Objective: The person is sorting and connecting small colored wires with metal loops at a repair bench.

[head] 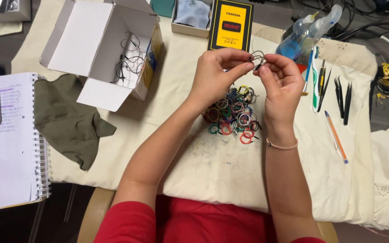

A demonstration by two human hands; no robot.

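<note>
Seen from above, both hands meet over a cloth-covered counter [194, 157], the left hand [217, 74] and right hand [281, 78] each pinching a small coil of thin dark wire [257, 59] between thumb and fingertips. Below them lies a pile of colourful wire loops [232, 114]. An open white box [109, 49] at the left holds more dark coils. The coil looks mid-handling; steady, fine fingertip control seems needed.

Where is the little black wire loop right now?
In the head view, the black wire loop is pinched between the left hand and right hand, held above the pile of coloured wire loops near the table's middle.
</note>
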